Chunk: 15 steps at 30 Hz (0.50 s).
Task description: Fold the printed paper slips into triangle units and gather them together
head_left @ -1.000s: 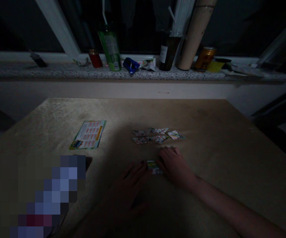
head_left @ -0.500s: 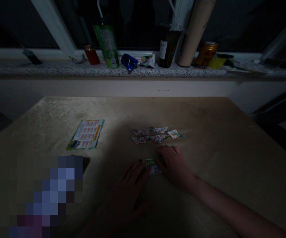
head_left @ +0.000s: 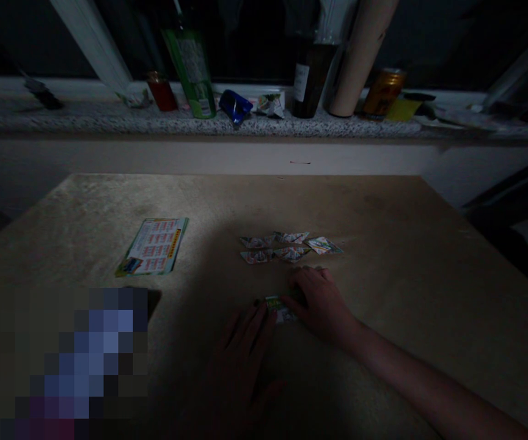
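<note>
A small folded piece of printed paper lies on the table between my hands. My left hand rests flat in shadow, fingers stretched out, with fingertips at the paper's left edge. My right hand is on the other side, its thumb pressing on the paper and its fingers bent together; part of the paper is hidden under it. Just beyond lie several folded paper pieces in two rows, with a diamond-shaped folded piece at their right end.
A printed calendar sheet lies on the table at the left. A blurred-out object is nearer me. Along the windowsill stand a green bottle, a dark bottle, a cardboard tube and an orange can.
The view has shifted slightly. Both hands stay at the small paper, and my right thumb sits a little further left on it. The other pieces have not moved.
</note>
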Tool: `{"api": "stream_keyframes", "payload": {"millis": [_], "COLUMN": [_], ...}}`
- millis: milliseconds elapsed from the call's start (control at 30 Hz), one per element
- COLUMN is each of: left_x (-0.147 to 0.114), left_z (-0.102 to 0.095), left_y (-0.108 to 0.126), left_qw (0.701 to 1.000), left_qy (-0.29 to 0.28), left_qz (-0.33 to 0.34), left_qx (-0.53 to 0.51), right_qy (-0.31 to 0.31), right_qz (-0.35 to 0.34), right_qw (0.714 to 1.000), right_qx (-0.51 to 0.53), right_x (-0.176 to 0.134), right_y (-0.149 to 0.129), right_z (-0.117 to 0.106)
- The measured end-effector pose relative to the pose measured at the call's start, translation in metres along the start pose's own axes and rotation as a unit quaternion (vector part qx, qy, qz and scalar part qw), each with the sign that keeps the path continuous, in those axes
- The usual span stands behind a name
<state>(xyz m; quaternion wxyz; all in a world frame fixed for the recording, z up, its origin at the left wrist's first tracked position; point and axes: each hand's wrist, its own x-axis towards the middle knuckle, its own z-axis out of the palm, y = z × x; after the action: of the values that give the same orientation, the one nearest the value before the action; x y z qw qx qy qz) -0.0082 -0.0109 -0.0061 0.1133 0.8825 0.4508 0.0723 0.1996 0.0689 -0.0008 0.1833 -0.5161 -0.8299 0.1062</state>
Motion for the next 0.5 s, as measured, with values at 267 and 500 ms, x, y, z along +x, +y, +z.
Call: {"api": "stream_keyframes", "payload": {"millis": [267,500], "left_x": [0.0022,0.0022], "left_z": [-0.0050,-0.0024], "left_y": [0.0009,0.0008], "left_qw": [1.000,1.000], "left_qy": [-0.005,-0.006], "left_qz": [0.003,-0.006], "left_qx": [0.000,0.006], "right_qy": [-0.002,0.008], "right_qz": [-0.005,-0.009], "right_qw": [1.000,1.000], "right_qx": [-0.010,-0.020], "right_x": [-0.0001,-0.0006], "right_y": [-0.0012,0.0001], "right_z": [-0.0006,0.0014]}}
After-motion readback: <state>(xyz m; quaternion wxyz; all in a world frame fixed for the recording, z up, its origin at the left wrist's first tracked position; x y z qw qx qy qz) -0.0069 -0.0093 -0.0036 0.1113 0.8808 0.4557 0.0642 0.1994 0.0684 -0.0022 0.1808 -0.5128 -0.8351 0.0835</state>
